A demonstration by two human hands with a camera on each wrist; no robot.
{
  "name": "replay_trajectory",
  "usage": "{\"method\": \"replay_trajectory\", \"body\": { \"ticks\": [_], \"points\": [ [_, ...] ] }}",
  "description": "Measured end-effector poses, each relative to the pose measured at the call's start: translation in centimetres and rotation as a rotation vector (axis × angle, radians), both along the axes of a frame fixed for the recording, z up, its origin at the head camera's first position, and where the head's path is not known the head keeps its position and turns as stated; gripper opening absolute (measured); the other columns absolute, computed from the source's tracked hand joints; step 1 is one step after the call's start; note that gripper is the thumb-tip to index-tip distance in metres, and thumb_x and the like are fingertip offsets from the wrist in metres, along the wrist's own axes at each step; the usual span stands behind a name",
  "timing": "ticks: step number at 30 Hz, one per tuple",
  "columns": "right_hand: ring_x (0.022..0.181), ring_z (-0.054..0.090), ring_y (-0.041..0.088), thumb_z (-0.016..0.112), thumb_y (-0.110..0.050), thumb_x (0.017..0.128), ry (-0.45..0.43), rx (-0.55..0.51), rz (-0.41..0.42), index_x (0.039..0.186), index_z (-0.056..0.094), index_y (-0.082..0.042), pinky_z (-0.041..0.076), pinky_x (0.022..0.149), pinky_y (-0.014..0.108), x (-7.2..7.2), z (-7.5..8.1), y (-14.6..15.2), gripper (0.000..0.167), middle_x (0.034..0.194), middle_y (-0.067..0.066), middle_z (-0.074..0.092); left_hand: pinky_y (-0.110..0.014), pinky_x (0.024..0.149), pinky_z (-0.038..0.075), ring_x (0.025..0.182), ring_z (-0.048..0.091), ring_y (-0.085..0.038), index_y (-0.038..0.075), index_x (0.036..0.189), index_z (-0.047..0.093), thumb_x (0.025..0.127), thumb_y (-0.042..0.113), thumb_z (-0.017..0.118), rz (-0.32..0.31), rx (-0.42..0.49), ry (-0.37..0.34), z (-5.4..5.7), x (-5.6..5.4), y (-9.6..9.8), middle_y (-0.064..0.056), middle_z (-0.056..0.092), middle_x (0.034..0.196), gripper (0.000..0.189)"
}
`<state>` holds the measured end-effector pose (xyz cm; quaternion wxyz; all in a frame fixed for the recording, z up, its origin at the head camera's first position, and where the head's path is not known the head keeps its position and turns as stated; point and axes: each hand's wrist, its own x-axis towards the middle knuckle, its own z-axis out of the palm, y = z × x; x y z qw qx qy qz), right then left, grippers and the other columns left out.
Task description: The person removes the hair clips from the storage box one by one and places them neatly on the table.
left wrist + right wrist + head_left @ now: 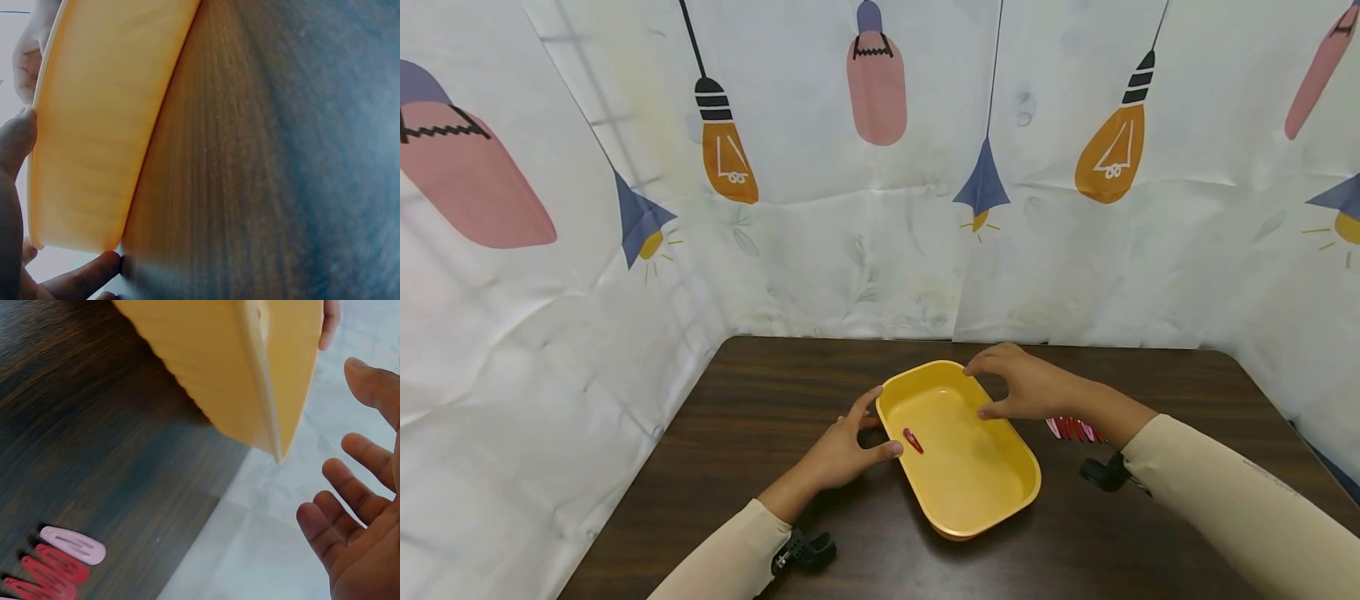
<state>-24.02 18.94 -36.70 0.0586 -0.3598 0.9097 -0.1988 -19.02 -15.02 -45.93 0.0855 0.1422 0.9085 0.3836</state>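
A yellow plastic tray (973, 467) lies at an angle on the dark table, with one red snap hair clip (913, 441) inside near its left wall. My left hand (842, 454) is at the tray's left side, thumb touching the rim and fingers spread towards the far corner; the left wrist view shows a fingertip by the tray's bottom edge. Over the far right rim hovers my right hand (1026, 383), its fingers parted and apart from the tray in the right wrist view, holding nothing. Several pink and red hair clips (65, 565) lie side by side right of the tray.
The brown wooden table (760, 400) ends at a white curtain (850, 258) printed with lamps and bulbs, which hangs behind and at both sides. A dark wrist camera (805, 550) sits on the left wrist, another camera (1105, 473) on the right.
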Motion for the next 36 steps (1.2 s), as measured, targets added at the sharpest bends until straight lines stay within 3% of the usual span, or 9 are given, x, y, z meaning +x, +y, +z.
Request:
{"method": "replay_trajectory", "body": {
  "ticks": [15, 23, 30, 36],
  "points": [
    [0.136, 0.044, 0.033, 0.082, -0.037, 0.089, -0.012, -0.019, 0.053, 0.139, 0.062, -0.011, 0.039, 0.109, 0.055, -0.6, 0.3, -2.3, 0.060, 0.142, 0.006, 0.056, -0.075, 0.105, 0.030, 0.143, 0.035, -0.050, 0.043, 0.162, 0.017, 0.085, 0.070, 0.070, 0.011, -0.013, -0.014, 0.0, 0.2, 0.1, -0.003, 0.062, 0.141, 0.098],
    [0.136, 0.043, 0.034, 0.081, -0.039, 0.090, -0.039, -0.015, 0.059, 0.140, 0.062, -0.010, 0.040, 0.109, 0.055, -1.0, -0.2, -3.6, 0.060, 0.144, 0.008, 0.055, -0.075, 0.107, 0.025, 0.144, 0.032, -0.051, 0.042, 0.163, 0.018, 0.085, 0.069, 0.071, 0.011, -0.005, -0.012, -0.1, 0.0, 0.1, -0.002, 0.063, 0.140, 0.097],
    [0.134, 0.044, 0.030, 0.081, -0.038, 0.090, -0.062, -0.007, 0.079, 0.141, 0.062, -0.010, 0.041, 0.108, 0.051, -1.0, -0.5, -5.1, 0.061, 0.144, 0.007, 0.055, -0.072, 0.106, 0.031, 0.142, 0.038, -0.046, 0.043, 0.162, 0.018, 0.085, 0.070, 0.070, 0.007, -0.009, -0.010, 0.0, 0.1, 0.0, 0.000, 0.062, 0.140, 0.096],
    [0.133, 0.044, 0.030, 0.081, -0.039, 0.090, -0.065, 0.010, 0.093, 0.140, 0.062, -0.010, 0.042, 0.107, 0.050, -1.0, -0.6, -6.1, 0.061, 0.143, 0.006, 0.055, -0.073, 0.107, 0.028, 0.143, 0.034, -0.049, 0.044, 0.162, 0.017, 0.086, 0.070, 0.070, 0.006, -0.018, -0.011, 0.0, 0.1, 0.0, -0.001, 0.062, 0.141, 0.096]
  ]
}}
